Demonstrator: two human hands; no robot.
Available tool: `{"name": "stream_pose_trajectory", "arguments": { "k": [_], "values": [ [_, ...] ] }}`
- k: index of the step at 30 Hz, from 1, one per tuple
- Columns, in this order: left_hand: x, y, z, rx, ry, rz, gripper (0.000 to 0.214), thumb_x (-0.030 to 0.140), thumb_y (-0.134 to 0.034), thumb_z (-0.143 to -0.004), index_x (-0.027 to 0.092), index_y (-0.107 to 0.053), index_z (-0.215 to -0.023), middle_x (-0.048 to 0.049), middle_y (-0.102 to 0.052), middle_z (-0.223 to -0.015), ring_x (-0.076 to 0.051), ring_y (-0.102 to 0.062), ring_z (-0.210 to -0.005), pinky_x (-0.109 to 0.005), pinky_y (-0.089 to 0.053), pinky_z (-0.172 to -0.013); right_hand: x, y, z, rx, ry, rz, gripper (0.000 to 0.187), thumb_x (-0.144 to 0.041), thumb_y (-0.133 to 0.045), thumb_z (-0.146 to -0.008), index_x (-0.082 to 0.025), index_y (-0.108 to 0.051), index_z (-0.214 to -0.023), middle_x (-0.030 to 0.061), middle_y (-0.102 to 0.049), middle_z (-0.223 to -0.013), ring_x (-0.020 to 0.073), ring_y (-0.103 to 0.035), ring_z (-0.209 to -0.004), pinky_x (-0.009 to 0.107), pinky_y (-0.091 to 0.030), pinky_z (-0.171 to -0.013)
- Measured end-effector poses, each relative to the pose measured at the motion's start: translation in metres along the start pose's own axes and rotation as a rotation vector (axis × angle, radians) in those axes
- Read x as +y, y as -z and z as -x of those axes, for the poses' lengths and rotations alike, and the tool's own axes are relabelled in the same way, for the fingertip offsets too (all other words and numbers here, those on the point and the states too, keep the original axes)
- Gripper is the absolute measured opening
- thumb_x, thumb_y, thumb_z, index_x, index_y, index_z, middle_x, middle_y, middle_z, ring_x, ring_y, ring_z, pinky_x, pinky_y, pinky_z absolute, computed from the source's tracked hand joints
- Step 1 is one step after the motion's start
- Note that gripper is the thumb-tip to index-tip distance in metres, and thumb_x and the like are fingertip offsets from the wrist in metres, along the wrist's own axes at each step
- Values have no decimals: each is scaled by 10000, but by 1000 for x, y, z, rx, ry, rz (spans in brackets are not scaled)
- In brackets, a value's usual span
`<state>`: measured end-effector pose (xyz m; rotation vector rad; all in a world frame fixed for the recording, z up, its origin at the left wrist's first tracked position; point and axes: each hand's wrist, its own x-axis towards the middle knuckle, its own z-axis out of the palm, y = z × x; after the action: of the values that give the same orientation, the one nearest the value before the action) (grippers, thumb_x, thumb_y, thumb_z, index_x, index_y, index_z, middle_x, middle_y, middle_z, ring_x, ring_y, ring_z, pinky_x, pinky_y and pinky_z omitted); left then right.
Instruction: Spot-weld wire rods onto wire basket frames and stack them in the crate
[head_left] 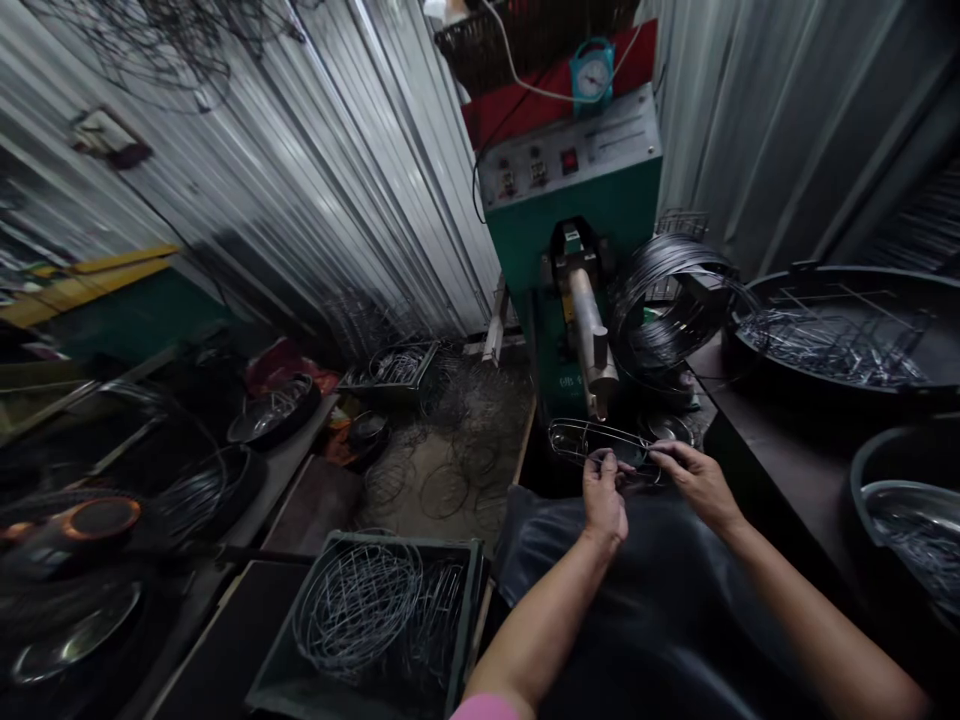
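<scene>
Looking down along our forearms, we find a wire frame (600,430) at right of centre, held between our two hands above a dark cloth (675,590) over our lap. Our left hand (606,495) grasps its near side, thumb and fingers pinched together on the wire; our right hand (694,480) pinches its right end between thumb and fingertips. The frame is oblong, with a rounded left end, and lies nearly level. Just beyond it, the arm (590,335) of a green machine (577,205) points down toward us; we cannot tell whether its tip touches the wire. On top of the machine we note a blue scale (592,78). To the right of the arm stands a coil (679,300) of wire. Farther right, a black basin (930,300) bears a heap of wire pieces (832,345) on a table (772,430), and nearer us a tub (855,480) contains a metal bowl (919,490) of small pieces. At lower left, a crate (285,640) contains round wire grids (360,605); beyond it, loose rings lie on the floor (427,530). The far left is blurred.
</scene>
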<state>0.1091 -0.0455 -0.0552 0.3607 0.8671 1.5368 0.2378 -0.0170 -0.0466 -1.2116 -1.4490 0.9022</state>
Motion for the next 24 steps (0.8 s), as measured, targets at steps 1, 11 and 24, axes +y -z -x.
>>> {"name": "stream_pose_trajectory", "arguments": {
  "k": [1,11,24],
  "values": [
    [0,-1,-2,-7,-2,-4,491,488,-735,-615,201,-488,-928,30,-566,-655,-103,-556,-626,-234,-472,-616,1,1,-2,-1,-20,-9,402,-569,-646,-683,-181,-686,-781,70,-681,-836,235,-623,-831,337,-489,-784],
    [-5,-9,-13,6,-16,-161,429,479,-683,-668,180,-509,-922,14,-552,-679,-101,-545,-661,-202,-474,-576,19,8,-10,51,-223,-135,474,-605,-731,-521,-176,-704,-721,70,-689,-830,244,-612,-826,354,-474,-785],
    [0,-8,-6,4,11,-197,452,510,-678,-657,184,-482,-901,21,-566,-670,-96,-542,-594,-209,-481,-536,18,16,-5,-59,-254,-155,466,-586,-734,-558,-178,-715,-783,74,-699,-834,243,-629,-817,338,-493,-750]
  ]
}}
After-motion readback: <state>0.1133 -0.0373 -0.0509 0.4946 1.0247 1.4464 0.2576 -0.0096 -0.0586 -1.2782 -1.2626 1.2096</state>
